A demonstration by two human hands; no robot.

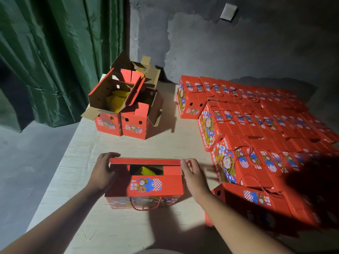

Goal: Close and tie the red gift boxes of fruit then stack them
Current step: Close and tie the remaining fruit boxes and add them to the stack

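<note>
One red gift box (145, 186) sat on the counter (88, 143) near the front edge, between both hands. Its near top flap was down, the far flap (145, 160) stood half-raised, leaving a gap with yellow net-wrapped fruit (144, 171) visible inside. A red cord handle (145, 206) hung down its front face.

Left hand (102, 171) gripped the left end of the box, fingers curled around the far flap's corner. Right hand (193, 173) was at the right end, fingers pinching the flap's other corner.

Open boxes (124, 105) at the far left of the counter: two in the front row with flaps up, at least one more behind; exact count unclear. Yellow netting showed in them.

Closed boxes (256, 129) packed the right side in rows with corded tops; too many and too dark to count. One more closed box (256, 198) lay just beside the right forearm.

Green curtain (55, 52) hung left, against a grey wall (220, 43).
</note>
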